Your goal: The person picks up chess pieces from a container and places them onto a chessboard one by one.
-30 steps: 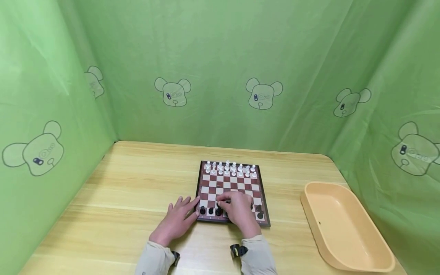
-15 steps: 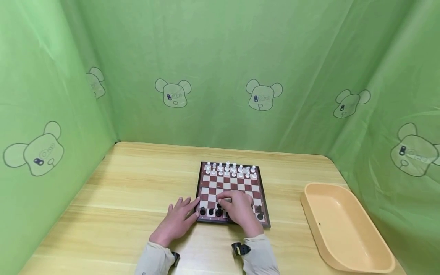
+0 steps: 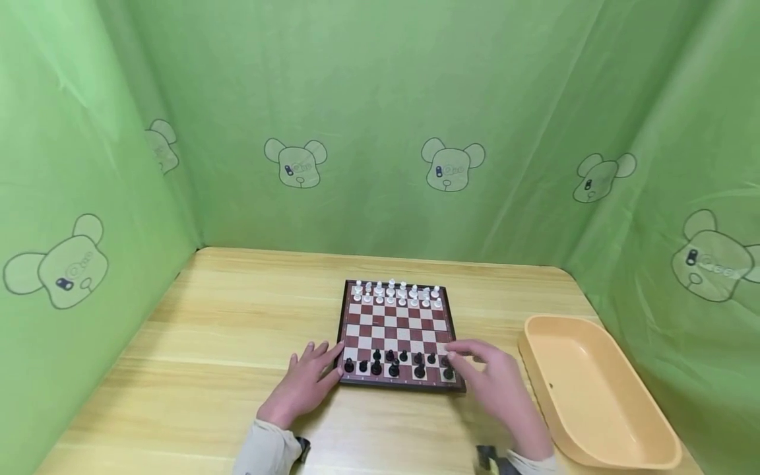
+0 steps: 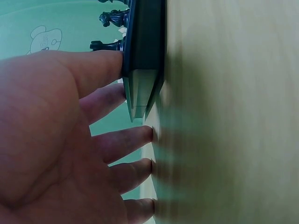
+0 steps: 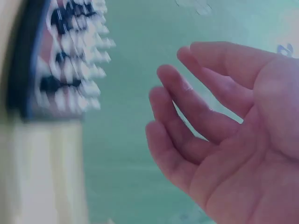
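A chessboard (image 3: 380, 334) lies on the table, white chess pieces (image 3: 390, 292) in two rows at its far side and black chess pieces (image 3: 394, 369) along its near side. The left hand (image 3: 304, 386) is spread at the board's left edge. Its thumb and index finger touch the board's side, close to a black rook (image 4: 106, 45) and a black knight (image 4: 113, 18), while the other fingertips rest on the table. At the board's right edge is the right hand (image 3: 495, 382), fingers loosely bent, overlapping the corner squares in the head view. Nothing shows between its fingers in the right wrist view.
An orange plastic tray (image 3: 600, 389) stands on the wooden table (image 3: 249, 303) to the right of the board. Green curtains (image 3: 380, 211) printed with bear heads enclose the table at the back and both sides.
The right hand has left the near middle of the board and moved right to its edge, uncovering the black pieces there. The left hand stays in place.
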Tool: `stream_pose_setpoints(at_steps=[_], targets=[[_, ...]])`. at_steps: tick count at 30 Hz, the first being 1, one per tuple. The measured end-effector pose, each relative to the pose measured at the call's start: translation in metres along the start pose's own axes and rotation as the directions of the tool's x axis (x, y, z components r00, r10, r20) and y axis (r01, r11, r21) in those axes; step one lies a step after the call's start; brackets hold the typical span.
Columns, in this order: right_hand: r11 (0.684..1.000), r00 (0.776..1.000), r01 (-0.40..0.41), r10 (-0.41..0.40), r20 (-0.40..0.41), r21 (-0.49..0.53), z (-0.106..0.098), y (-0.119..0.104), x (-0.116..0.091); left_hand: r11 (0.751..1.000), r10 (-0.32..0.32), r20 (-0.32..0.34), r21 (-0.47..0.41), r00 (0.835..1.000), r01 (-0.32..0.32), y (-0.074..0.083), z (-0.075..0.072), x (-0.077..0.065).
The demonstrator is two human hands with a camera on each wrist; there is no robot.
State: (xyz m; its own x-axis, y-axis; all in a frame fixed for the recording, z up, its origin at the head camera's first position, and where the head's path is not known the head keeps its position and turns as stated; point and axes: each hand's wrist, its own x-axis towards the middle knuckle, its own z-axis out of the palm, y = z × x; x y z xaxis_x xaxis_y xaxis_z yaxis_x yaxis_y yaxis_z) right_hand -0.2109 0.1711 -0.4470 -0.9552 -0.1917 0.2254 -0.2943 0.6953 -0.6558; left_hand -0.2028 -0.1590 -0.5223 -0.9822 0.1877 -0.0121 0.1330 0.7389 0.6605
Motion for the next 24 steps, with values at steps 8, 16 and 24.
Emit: stream_pose_setpoints(at_steps=[8, 16, 24], targets=[[0.994, 0.977, -0.014, -0.009, -0.211, -0.109, -0.076, 0.021, -0.016, 1.0, 0.005, -0.006, 0.002, 1.0, -0.005, -0.002, 0.0, 0.0], [0.966, 0.983, -0.011, -0.036, -0.179, -0.258, -0.137, 0.058, -0.004, 1.0, 0.007, -0.004, 0.009, 1.0, -0.007, -0.002, -0.002, 0.001], [0.957, 0.983, 0.022, 0.032, 0.181, -0.29, -0.141, 0.089, 0.01, 1.0, 0.009, 0.001, 0.002, 1.0, -0.009, -0.002, -0.002, 0.002]])
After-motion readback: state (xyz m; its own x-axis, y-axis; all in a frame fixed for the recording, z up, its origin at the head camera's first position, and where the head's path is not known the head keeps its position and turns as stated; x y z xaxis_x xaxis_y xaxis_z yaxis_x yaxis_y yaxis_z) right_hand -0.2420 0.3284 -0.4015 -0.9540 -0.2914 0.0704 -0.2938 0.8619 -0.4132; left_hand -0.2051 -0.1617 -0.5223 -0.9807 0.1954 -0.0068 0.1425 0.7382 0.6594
